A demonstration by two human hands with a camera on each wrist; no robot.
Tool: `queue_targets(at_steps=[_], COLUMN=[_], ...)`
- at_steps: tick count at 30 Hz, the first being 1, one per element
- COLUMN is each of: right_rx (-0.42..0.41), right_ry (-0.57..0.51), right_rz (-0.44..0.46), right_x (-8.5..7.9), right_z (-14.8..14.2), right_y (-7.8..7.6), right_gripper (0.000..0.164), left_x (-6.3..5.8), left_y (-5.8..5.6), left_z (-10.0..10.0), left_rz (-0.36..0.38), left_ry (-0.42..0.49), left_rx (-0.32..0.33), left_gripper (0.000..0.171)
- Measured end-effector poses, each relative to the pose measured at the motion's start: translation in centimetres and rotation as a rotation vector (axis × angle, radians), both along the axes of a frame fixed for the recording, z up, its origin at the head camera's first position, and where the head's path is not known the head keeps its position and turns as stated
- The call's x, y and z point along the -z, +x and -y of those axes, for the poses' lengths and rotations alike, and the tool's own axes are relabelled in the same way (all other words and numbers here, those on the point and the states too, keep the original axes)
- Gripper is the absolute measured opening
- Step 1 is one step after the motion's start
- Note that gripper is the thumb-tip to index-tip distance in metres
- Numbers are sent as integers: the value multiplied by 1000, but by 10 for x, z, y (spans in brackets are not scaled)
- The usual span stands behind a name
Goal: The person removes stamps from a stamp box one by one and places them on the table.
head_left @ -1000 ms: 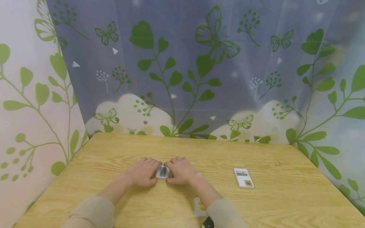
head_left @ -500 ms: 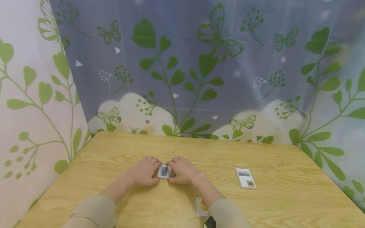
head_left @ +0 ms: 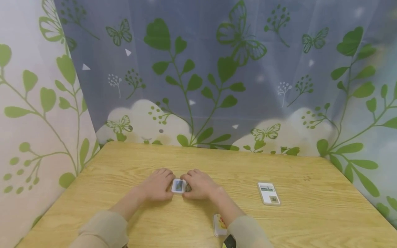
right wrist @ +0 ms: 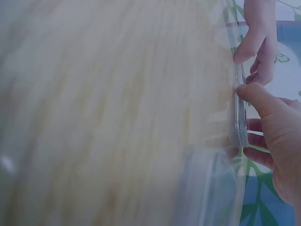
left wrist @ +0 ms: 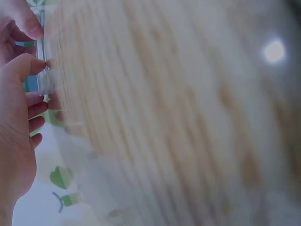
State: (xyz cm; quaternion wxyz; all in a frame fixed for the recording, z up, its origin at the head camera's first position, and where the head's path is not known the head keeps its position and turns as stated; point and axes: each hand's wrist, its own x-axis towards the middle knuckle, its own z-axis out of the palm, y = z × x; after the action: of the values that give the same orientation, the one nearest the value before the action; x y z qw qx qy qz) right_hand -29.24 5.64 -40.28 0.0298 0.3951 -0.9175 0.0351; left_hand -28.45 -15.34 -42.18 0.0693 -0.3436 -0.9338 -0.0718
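A small flat case (head_left: 179,186) with clear sides and a picture on its face lies between my hands, at the middle of the wooden table. My left hand (head_left: 157,186) grips its left end, thumb on the near edge and fingers on the far side. At the other end, my right hand (head_left: 200,185) holds it the same way and covers part of the picture. Seen from the right wrist, the case (right wrist: 241,108) shows a thin transparent edge under the thumb (right wrist: 256,96). Whether it touches the table or is slightly raised, I cannot tell.
To the right lies a flat white case (head_left: 269,193) with two small pictures. Another case (head_left: 219,225), with a yellow and red picture, is partly hidden by my right sleeve (head_left: 248,230). A leaf-patterned curtain (head_left: 198,86) stands behind the table (head_left: 149,155).
The head view has shifted slightly. Both hands keep hold of the case, with no clear movement of their own.
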Motion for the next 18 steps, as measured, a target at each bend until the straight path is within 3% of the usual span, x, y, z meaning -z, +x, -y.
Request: queue_targets(at_steps=[6,18], right_rx=[5,33], right_ry=[-16,-35], right_rz=[12,48], right_x=[1,1], right_z=[-1,0], right_y=[-2,1], right_gripper=[52,52], left_x=[1,2], left_y=[-2,1], left_z=[2,1], left_rz=[-6,41], left_ry=[8,1], left_rx=[15,-24], left_gripper=[53,56])
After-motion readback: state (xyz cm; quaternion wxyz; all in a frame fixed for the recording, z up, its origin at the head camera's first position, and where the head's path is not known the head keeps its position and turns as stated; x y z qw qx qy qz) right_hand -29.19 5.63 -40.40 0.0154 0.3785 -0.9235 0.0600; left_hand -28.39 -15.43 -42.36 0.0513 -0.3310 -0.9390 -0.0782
